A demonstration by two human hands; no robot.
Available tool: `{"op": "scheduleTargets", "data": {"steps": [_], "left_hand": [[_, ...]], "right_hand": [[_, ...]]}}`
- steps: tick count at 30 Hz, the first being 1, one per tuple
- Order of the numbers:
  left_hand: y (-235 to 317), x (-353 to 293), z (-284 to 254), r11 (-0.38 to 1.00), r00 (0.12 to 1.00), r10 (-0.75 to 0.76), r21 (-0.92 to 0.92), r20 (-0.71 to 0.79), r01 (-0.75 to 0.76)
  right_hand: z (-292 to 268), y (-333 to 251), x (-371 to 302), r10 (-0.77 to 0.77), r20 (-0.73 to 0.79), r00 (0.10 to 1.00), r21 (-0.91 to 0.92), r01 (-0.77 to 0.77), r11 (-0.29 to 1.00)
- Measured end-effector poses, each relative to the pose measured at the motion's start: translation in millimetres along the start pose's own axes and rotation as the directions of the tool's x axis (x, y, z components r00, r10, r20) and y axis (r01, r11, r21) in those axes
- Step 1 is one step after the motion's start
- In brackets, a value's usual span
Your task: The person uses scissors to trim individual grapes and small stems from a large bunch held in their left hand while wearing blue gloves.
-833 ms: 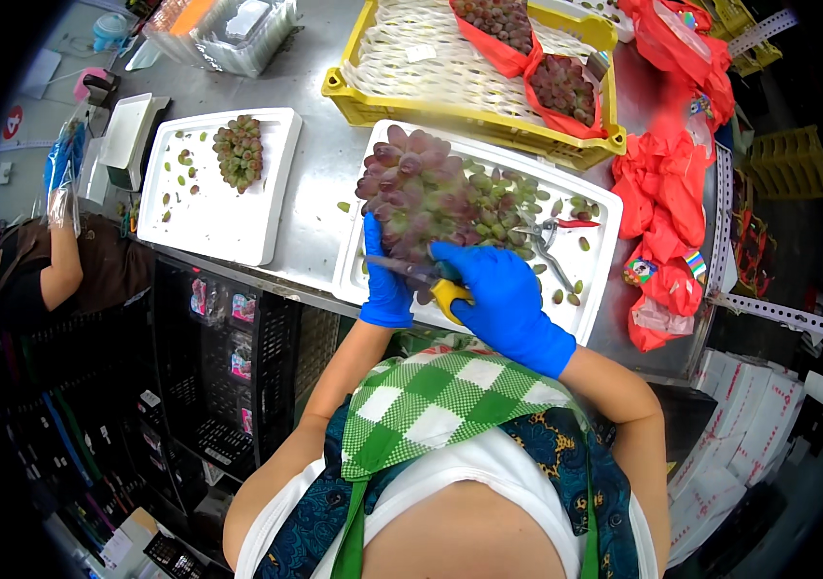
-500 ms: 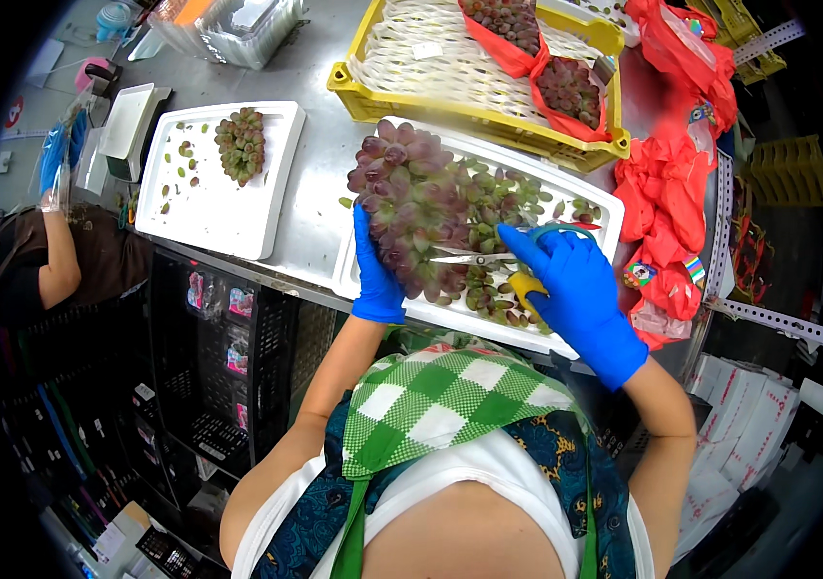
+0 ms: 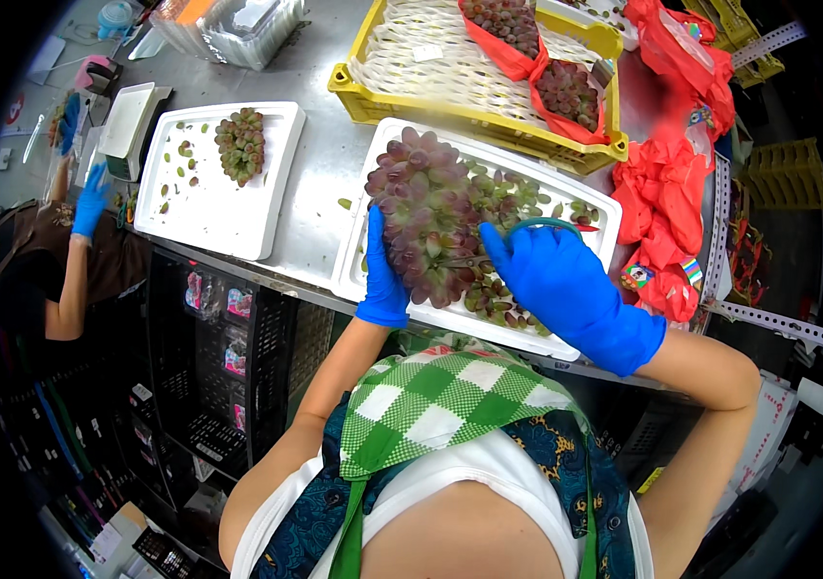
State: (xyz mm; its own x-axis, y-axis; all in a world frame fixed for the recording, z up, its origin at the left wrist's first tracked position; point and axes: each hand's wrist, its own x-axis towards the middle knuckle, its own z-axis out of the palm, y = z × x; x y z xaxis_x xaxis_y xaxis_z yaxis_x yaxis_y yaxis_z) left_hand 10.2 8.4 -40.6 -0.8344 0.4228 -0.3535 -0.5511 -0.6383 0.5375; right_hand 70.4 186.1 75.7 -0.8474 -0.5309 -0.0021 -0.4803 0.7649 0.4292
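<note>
L hand [image 3: 388,275] round purp grape bunch [image 3: 426,207], R hand [image 3: 561,285] closed on scissors [image 3: 544,222], wht tray [image 3: 350,265] below.

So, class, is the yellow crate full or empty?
Neither: the yellow crate is partly filled. White netting lies across it, and red-wrapped succulents sit toward its right side.

Honestly, can't make out any wording here: there's a tiny white label [image 3: 427,52] on the foam netting [image 3: 450,85] in the far yellow crate [image 3: 489,130], plus red print on a white carton [image 3: 773,410], right.
</note>
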Motion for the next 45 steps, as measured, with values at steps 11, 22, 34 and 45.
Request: {"op": "scheduleTargets", "data": {"steps": [11, 22, 34, 45], "left_hand": [[0.1, 0.9, 0.5, 0.999, 1.000, -0.023, 0.028, 0.017, 0.022], [4.4, 8.2, 13.0, 0.994, 0.993, -0.057, -0.091, 0.105, 0.066], [4.8, 11.6, 11.7, 0.995, 0.997, 0.046, -0.086, 0.067, -0.041], [-0.3, 11.9, 6.3, 0.991, 0.998, 0.045, -0.128, 0.042, -0.039]], "right_hand": [[-2.3, 13.6, 1.7, -0.091, 0.044, 0.995, -0.075, 0.094, 0.993], [-16.2, 24.2, -0.2, -0.074, 0.027, 0.997, -0.029, 0.075, 0.997], [-7.0, 9.8, 1.9, 0.094, -0.090, 0.991, -0.015, -0.096, 0.995], [-0.7, 8.4, 4.9, 0.097, -0.041, 0.994, -0.022, -0.098, 0.995]]}}
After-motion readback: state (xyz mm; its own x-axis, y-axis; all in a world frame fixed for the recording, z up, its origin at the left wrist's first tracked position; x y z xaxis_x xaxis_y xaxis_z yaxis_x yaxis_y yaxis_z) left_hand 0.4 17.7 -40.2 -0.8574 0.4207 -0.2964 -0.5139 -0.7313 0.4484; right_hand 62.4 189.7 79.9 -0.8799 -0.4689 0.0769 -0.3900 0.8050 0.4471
